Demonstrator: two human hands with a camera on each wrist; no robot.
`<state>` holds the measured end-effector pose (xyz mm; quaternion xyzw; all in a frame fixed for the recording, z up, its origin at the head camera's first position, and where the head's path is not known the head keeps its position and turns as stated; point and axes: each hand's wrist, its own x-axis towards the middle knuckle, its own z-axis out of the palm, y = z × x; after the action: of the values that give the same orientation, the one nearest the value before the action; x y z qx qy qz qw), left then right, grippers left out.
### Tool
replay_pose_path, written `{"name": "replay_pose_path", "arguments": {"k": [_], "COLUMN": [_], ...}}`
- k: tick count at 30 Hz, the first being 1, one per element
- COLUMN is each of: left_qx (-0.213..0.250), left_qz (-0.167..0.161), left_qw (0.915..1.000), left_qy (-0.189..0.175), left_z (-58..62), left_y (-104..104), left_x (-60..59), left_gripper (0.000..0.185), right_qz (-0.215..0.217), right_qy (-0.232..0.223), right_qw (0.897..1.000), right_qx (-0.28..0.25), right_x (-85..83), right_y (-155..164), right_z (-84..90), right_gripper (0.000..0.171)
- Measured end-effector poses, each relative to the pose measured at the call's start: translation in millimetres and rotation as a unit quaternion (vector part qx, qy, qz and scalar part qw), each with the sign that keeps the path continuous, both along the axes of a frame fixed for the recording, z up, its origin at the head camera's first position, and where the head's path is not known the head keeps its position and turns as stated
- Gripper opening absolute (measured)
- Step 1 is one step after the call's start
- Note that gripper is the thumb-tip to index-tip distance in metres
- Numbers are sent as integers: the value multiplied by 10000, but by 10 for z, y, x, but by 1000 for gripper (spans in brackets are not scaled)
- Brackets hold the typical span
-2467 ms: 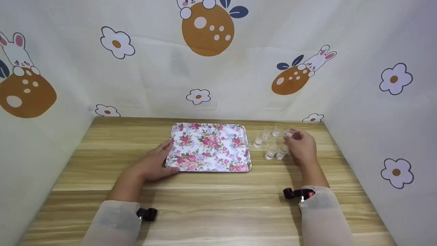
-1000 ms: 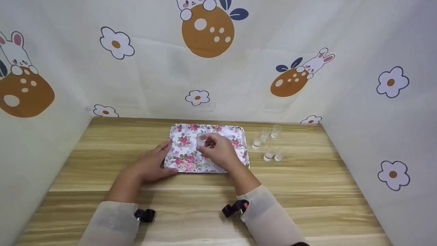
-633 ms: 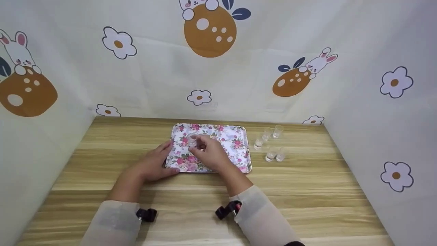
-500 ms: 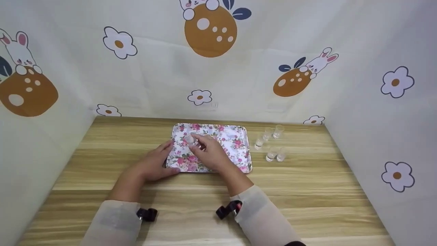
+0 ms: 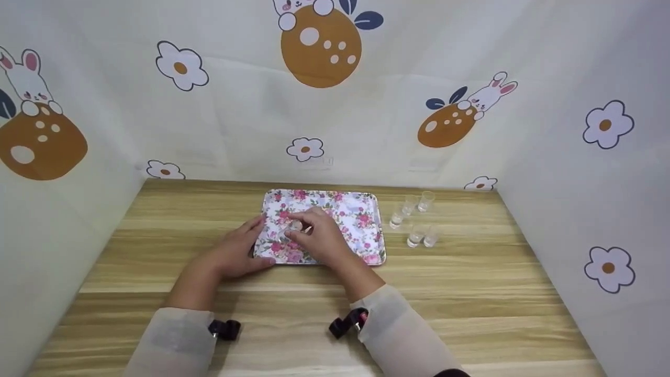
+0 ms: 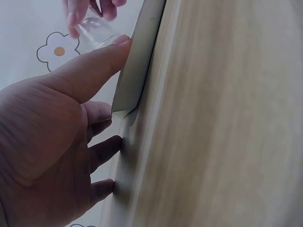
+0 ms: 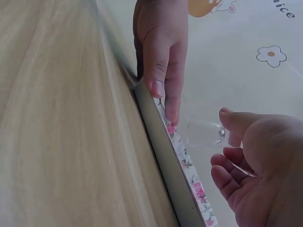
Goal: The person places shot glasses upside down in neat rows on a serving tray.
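Observation:
A floral tray (image 5: 349, 220) lies on the wooden table. My left hand (image 5: 250, 243) rests on its front left corner, with the thumb straight along the rim (image 6: 142, 61) and the fingers on the table beside it. My right hand (image 5: 310, 234) pinches a small clear glass (image 5: 294, 226) low over the tray's left part. In the right wrist view the glass (image 7: 204, 132) is tilted, held at my fingertips just above the tray's rim (image 7: 166, 152). In the left wrist view the glass (image 6: 94, 30) shows near my thumb.
Several more small clear glasses (image 5: 415, 236) stand in a loose cluster on the table right of the tray. Patterned curtain walls (image 5: 104, 131) close in the table on the left, back and right. Bare wood (image 5: 293, 303) lies in front of the tray.
My right hand took a glass from the cluster on the right, carried it left over the tray and lowered it towards the tray's left part. The left hand stayed put.

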<state>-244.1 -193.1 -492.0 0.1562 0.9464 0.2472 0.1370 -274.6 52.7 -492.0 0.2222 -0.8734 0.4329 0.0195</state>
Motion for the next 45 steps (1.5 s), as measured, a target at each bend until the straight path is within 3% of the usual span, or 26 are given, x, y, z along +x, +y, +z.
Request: {"name": "replay_pose_path", "arguments": {"k": [13, 18, 22, 27, 35, 45], "left_qx": [27, 42, 63, 112, 71, 58], "left_qz": [13, 49, 67, 83, -30, 43], "left_qw": [10000, 10000, 9999, 9999, 10000, 9999], "left_qy": [22, -20, -56, -88, -2, -89], "left_z": [26, 23, 16, 5, -3, 10], "left_y": [-1, -8, 2, -1, 0, 1], "left_x": [4, 13, 9, 7, 6, 1], "left_gripper": [108, 107, 108, 109, 107, 108], "right_qz": [367, 490, 473, 153, -781, -1629], "right_qy": [-390, -766, -746, -627, -770, -650], "right_qw": [9982, 9958, 9958, 9974, 9921, 9837], "right_qx": [252, -101, -229, -315, -610, -406], "right_x": [54, 96, 84, 22, 28, 50], "right_y": [-60, 13, 171, 479, 1138, 1902], "right_z": [-49, 21, 107, 131, 184, 231], "right_gripper": [49, 55, 55, 55, 50, 50]}}
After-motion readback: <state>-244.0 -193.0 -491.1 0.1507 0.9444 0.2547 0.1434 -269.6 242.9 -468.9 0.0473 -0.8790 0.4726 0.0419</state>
